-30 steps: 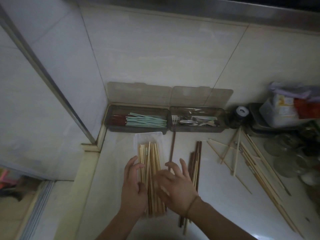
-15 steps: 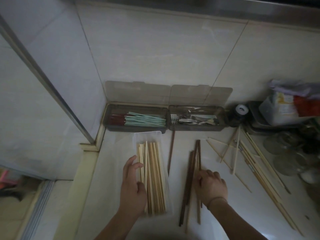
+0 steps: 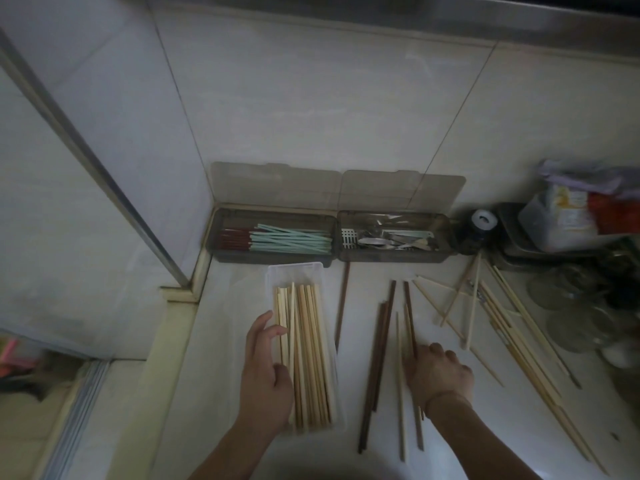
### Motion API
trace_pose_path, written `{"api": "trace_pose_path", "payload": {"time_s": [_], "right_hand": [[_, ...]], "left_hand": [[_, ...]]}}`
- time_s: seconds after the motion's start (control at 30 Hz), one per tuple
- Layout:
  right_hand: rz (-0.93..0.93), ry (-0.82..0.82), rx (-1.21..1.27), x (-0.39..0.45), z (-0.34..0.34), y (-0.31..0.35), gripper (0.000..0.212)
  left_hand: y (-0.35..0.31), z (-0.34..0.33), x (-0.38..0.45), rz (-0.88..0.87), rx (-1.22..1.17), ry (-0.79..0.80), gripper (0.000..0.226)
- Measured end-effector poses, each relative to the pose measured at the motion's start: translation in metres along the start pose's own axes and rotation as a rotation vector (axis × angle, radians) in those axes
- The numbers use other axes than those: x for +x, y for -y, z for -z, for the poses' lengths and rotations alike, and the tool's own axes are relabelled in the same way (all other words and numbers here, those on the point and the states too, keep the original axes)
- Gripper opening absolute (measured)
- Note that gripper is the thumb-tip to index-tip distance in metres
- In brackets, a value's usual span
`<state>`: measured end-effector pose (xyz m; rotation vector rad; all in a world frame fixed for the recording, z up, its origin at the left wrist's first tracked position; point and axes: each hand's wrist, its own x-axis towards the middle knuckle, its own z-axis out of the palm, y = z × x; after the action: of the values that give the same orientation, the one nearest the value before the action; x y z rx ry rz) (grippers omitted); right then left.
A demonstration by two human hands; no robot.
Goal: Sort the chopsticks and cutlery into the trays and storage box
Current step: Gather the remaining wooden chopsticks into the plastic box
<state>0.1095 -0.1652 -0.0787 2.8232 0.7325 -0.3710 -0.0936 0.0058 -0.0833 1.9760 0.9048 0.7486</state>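
**Chopsticks part sorted, a good share still loose on the counter**

Chopsticks, going left to right: red-and-green chopsticks point(image 3: 277, 238) already laid lengthwise in the left dark tray point(image 3: 221, 258) against the wall, lid up behind; looks a finished group; just in front, clear storage box point(image 3: 294, 270) well filled with pale bamboo chopsticks point(image 3: 308, 355), lying parallel, near ends about level with the box's near edge; left hand point(image 3: 265, 372) resting on the box's left side, fingers straight and relaxed along the outermost sticks, thumb against the bundle, steadying rather than gripping; single dark chopstick point(image 3: 342, 306) alone on the counter between box and next group, not yet sorted; cutlery point(image 3: 391, 239) gathered in the right dark tray point(image 3: 446, 251), judged done, though contents dim and hard to make out; dark wooden chopsticks point(image 3: 379, 368) with a pale one or two among them, lying loose and roughly parallel; right hand point(image 3: 438, 374) down on their right edge, fingers curled, seemingly closing on one or two sticks, though actual grip hidden under the knuckles; farther right, scattered pale chopsticks point(image 3: 502, 327) crossed and fanned across the counter, untouched; beyond them glassware and containers at the edge, too dark to name.

By judgement past the halfway mark: two trays and the box loaded; dark sticks, the stray one and the scattered pale heap still to place.
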Motion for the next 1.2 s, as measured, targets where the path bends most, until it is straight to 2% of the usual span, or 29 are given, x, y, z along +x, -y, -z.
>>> {"api": "trace_pose_path", "payload": {"time_s": [0.13, 0.23, 0.3, 0.37, 0.4, 0.47, 0.53, 0.63, 0.77, 0.97, 1.03, 1.1, 1.17, 1.2], "right_hand": [[-0.024, 0.078, -0.006, 0.003, 0.009, 0.004, 0.031], [-0.020, 0.034, 0.122, 0.004, 0.020, 0.007, 0.026], [0.045, -0.039, 0.378, 0.004, 0.032, 0.013, 0.019], [0.114, -0.133, 0.750, 0.000, 0.047, 0.027, 0.006], [0.130, -0.189, 0.907, -0.001, 0.055, 0.034, 0.007], [0.145, -0.264, 1.190, -0.007, 0.073, 0.049, 0.023], [0.196, -0.288, 1.366, -0.015, 0.087, 0.063, 0.022], [0.424, -0.282, 1.217, -0.029, 0.086, 0.084, 0.018], [0.759, -0.334, 0.663, -0.038, 0.052, 0.098, 0.016], [0.908, -0.336, 0.053, -0.043, 0.026, 0.093, 0.027], [0.945, -0.362, 0.062, -0.042, 0.025, 0.091, 0.025], [0.961, -0.398, 0.340, -0.037, 0.021, 0.086, 0.023], [0.840, -0.412, 0.625, -0.032, 0.016, 0.076, 0.020], [0.718, -0.438, 0.663, -0.028, 0.012, 0.068, 0.020]], "left_hand": [[0.002, -0.001, -0.001, 0.005, 0.004, 0.001, 0.065], [0.001, 0.000, 0.000, 0.003, -0.001, 0.007, 0.069], [0.000, 0.000, 0.000, 0.004, 0.001, 0.005, 0.069], [-0.001, 0.000, 0.000, 0.006, 0.002, 0.004, 0.062], [-0.001, 0.001, 0.001, 0.006, 0.002, 0.004, 0.058], [-0.002, 0.001, 0.001, 0.007, -0.004, 0.005, 0.056], [-0.002, 0.001, 0.001, 0.008, -0.014, 0.006, 0.059], [-0.001, 0.001, 0.001, 0.001, -0.015, 0.002, 0.059], [0.003, 0.000, 0.001, 0.008, -0.011, 0.001, 0.058], [0.003, 0.000, 0.001, -0.006, -0.012, -0.001, 0.057], [0.003, 0.000, 0.001, -0.002, -0.013, 0.000, 0.058], [0.004, 0.000, 0.001, -0.008, -0.015, -0.003, 0.058], [0.003, 0.000, 0.002, 0.003, -0.019, 0.002, 0.059], [0.002, 0.001, 0.002, 0.010, -0.020, 0.005, 0.059]]}}
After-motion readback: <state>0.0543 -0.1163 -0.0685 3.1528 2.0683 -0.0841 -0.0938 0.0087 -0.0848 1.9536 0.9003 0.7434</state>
